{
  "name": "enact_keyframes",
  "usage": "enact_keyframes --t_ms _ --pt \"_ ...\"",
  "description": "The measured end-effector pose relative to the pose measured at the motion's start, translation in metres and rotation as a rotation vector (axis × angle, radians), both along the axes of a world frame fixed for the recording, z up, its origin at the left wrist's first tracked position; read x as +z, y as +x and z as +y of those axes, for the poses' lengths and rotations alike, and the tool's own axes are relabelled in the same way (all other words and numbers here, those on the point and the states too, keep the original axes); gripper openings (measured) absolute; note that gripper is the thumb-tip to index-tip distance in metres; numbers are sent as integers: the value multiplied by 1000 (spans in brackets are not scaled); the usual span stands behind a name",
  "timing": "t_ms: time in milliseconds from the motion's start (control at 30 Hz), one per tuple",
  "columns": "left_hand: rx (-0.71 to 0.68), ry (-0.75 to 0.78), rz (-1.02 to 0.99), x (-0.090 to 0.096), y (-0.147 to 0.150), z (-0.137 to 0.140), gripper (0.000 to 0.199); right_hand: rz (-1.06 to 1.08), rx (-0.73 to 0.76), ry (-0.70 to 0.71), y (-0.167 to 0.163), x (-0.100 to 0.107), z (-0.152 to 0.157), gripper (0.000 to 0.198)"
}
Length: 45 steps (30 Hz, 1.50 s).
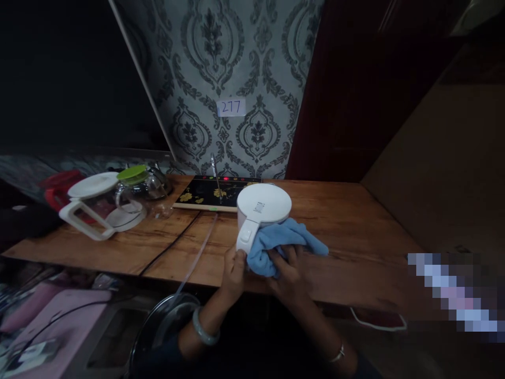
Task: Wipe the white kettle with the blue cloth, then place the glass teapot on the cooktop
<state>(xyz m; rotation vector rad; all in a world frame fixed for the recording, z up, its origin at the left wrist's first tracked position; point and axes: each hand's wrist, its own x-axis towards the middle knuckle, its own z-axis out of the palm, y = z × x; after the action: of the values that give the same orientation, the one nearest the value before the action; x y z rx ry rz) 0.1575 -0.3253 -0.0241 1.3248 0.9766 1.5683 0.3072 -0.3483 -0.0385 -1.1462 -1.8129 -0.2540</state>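
White lidded kettle [265, 200] stood at the near right corner of the black electric tea stove [201, 192], hiding part of it; its base was covered, so contact with the wooden tabletop [335, 221] could not be told. Left hand [233, 273], nearer the person than the stove, was clamped on the lower end of the handle [248, 237], thumb against it, fingers curled. Right hand [290, 275], also on the stove's near side and farther right, had bent, slightly spread fingers gripping a blue cloth [272, 239] against the kettle's side. Left of the stove: a white-handled glass jug [89, 223] and a green-lidded pot [132, 173].
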Motion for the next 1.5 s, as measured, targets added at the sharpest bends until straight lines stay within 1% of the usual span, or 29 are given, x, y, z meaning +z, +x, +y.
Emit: enact_keyframes --t_ms 100,200,267,333,367,400,467,500,533,600,667,733,800,833,867,933,1000,1033,1067,1133,1200,1233,1267,1300,1333,1367,1433,1467,1500 --pt "-41 73 51 9 16 -4 59 39 2 -36 8 -6 0 49" --pt "-34 147 108 15 22 -5 55 37 -10 -106 14 -12 -2 45" --pt "-56 187 184 15 18 -5 50 31 -4 -161 19 -14 -4 45" --pt "-64 230 298 11 9 -6 41 60 28 -209 24 -14 -9 43" --pt "-35 268 349 7 3 -7 38 95 49 -217 27 -13 -13 42" --pt "22 326 384 3 -4 -9 36 139 71 -213 30 -9 -18 40" --pt "156 485 415 -5 -18 -13 40 226 126 -188 33 2 -30 35" --pt "202 570 414 -8 -24 -16 45 249 173 -189 33 10 -36 32" --pt "213 645 413 -10 -29 -19 52 250 242 -189 31 19 -42 29" --pt "149 740 423 -8 -34 -24 68 230 404 -182 24 38 -50 24" --pt "20 767 452 0 -34 -30 84 225 539 -169 13 54 -52 19" --pt "-100 742 474 11 -32 -36 96 255 617 -189 2 67 -49 18" --pt "-157 707 484 24 -31 -41 103 319 649 -226 -7 77 -43 28" --pt "-146 694 492 29 -32 -44 102 349 666 -239 -11 81 -40 34" --pt "-106 687 503 35 -33 -47 99 368 689 -248 -14 85 -38 40" --pt "21 682 516 44 -39 -51 85 347 761 -276 -18 93 -35 49" --pt "134 662 501 51 -46 -52 67 262 807 -313 -18 98 -35 53" --pt "175 654 481 54 -49 -51 55 224 792 -310 -16 100 -36 52" --pt "217 638 453 58 -53 -49 44 205 742 -287 -13 101 -36 50" --pt "345 573 359 65 -59 -39 27 233 551 -191 -5 101 -33 41" --pt "518 488 225 73 -63 -22 17 300 319 -76 6 102 -24 35" --pt "583 466 166 77 -63 -11 16 319 230 -21 11 102 -17 34" --pt "605 469 136 79 -61 0 18 325 165 38 16 103 -8 33" --pt "573 495 139 80 -58 11 22 307 130 73 20 104 2 34" --pt "500 535 165 78 -54 21 29 276 111 102 23 104 13 35" --pt "393 543 209 74 -49 31 37 239 102 115 25 104 24 37" --pt "152 507 306 60 -36 44 49 167 91 103 26 100 44 39" --pt "83 463 320 51 -31 48 51 141 92 85 26 97 53 39" --pt "74 417 299 40 -26 49 53 119 101 67 25 93 60 39"
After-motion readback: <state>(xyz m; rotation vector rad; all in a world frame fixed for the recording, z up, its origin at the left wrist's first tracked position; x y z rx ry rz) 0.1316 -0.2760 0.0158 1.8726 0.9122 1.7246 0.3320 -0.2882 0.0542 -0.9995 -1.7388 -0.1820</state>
